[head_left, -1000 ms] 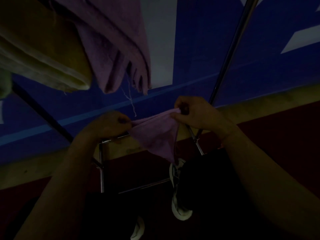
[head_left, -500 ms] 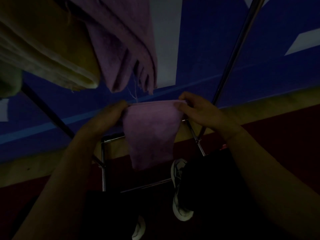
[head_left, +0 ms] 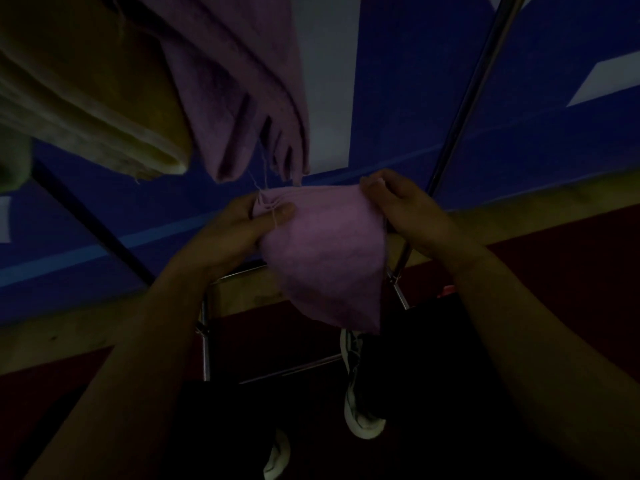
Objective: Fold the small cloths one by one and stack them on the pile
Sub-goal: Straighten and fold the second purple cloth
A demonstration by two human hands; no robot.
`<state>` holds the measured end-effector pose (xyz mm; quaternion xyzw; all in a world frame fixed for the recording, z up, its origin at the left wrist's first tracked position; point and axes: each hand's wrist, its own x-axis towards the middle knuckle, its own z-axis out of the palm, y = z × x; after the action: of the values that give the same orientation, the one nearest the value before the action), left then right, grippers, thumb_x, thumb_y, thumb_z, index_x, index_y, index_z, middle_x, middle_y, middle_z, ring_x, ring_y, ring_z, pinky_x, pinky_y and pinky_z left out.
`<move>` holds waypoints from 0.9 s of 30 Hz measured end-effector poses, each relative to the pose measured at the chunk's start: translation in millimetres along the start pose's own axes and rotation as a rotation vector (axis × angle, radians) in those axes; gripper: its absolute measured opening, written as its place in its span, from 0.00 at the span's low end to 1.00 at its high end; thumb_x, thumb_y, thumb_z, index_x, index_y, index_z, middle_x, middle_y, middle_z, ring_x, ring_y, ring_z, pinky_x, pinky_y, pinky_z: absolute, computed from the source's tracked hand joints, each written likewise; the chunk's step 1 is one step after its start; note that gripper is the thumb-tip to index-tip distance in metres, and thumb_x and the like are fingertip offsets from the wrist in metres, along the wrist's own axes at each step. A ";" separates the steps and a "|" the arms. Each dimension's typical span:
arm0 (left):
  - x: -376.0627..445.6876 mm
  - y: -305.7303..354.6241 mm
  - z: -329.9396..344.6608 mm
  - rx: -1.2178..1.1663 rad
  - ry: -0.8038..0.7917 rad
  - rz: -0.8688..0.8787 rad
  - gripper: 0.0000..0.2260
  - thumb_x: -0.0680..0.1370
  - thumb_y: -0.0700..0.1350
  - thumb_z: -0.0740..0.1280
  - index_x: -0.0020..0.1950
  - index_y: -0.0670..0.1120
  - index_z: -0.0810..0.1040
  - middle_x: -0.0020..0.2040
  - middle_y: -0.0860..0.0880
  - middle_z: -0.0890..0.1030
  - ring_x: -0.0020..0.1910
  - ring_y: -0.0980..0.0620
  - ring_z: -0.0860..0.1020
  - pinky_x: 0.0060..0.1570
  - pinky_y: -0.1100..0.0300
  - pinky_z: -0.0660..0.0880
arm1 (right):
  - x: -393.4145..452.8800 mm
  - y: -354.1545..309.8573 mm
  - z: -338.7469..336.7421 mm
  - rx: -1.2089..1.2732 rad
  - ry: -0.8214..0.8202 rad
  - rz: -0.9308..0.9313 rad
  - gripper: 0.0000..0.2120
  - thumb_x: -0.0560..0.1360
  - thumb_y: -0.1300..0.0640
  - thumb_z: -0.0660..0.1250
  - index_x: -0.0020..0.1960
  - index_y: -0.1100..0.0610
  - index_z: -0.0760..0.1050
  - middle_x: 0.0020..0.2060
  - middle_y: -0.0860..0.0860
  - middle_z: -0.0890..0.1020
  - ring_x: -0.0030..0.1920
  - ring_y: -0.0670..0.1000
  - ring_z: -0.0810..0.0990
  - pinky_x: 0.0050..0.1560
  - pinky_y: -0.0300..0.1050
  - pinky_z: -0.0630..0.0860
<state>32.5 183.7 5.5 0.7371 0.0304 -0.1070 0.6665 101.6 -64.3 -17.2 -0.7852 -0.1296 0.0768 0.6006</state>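
Softly draped pink cloth (head_left: 325,258), hands (head_left: 239,230) pinching corners

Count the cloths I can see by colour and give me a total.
Pink cloths: 2, one held by the left hand and right hand, one hanging above
Yellow cloths: 1
Total: 3

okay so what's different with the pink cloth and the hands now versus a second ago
The pink cloth went from a bunched triangle to a wider hanging panel as the left hand and right hand drew its top edge out. Both hands kept pinching its top corners. The hanging purple cloth and yellow cloth stayed put.
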 end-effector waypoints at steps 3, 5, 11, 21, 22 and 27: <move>-0.8 0.8 2.6 -0.153 -0.012 -0.072 0.12 0.81 0.42 0.65 0.64 0.44 0.78 0.59 0.47 0.84 0.59 0.50 0.82 0.57 0.58 0.80 | 1.0 -0.3 0.5 -0.004 -0.009 0.016 0.13 0.81 0.44 0.61 0.42 0.50 0.72 0.33 0.39 0.76 0.37 0.40 0.74 0.43 0.41 0.72; -4.8 4.0 3.6 -0.224 -0.038 -0.117 0.11 0.80 0.42 0.65 0.62 0.45 0.79 0.58 0.47 0.84 0.57 0.51 0.83 0.53 0.58 0.81 | 1.1 -0.9 -0.7 0.004 -0.014 0.020 0.12 0.80 0.43 0.62 0.41 0.47 0.73 0.34 0.39 0.76 0.38 0.41 0.75 0.44 0.45 0.73; -13.1 12.4 7.9 -0.340 -0.073 -0.122 0.13 0.75 0.46 0.66 0.57 0.45 0.81 0.52 0.48 0.86 0.51 0.52 0.84 0.47 0.62 0.81 | -7.4 -9.1 -0.7 0.097 -0.088 0.049 0.13 0.81 0.42 0.60 0.47 0.49 0.76 0.40 0.45 0.79 0.44 0.46 0.77 0.49 0.53 0.78; -11.8 10.1 19.3 -0.661 0.048 -0.061 0.16 0.80 0.46 0.62 0.39 0.48 0.86 0.40 0.50 0.85 0.42 0.54 0.83 0.45 0.62 0.80 | -12.2 -25.0 8.0 0.367 -0.148 0.285 0.25 0.80 0.40 0.58 0.65 0.57 0.77 0.58 0.54 0.83 0.60 0.53 0.81 0.66 0.53 0.74; -12.3 10.7 19.4 -0.687 0.045 -0.048 0.16 0.79 0.46 0.62 0.38 0.48 0.86 0.40 0.50 0.84 0.41 0.54 0.82 0.46 0.63 0.80 | -11.7 -26.1 10.4 0.399 -0.154 0.315 0.27 0.79 0.39 0.58 0.67 0.58 0.76 0.59 0.54 0.83 0.60 0.53 0.81 0.67 0.52 0.74; -14.3 14.6 25.5 -0.770 0.023 0.027 0.20 0.78 0.43 0.60 0.29 0.46 0.85 0.31 0.52 0.83 0.32 0.57 0.82 0.36 0.66 0.79 | -12.8 -26.6 23.1 0.622 -0.297 0.420 0.33 0.76 0.34 0.55 0.72 0.53 0.71 0.66 0.53 0.78 0.66 0.52 0.77 0.71 0.50 0.70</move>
<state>18.3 158.3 20.3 0.4344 0.0659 -0.0708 0.8955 80.0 -40.3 1.9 -0.5556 -0.0220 0.3460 0.7557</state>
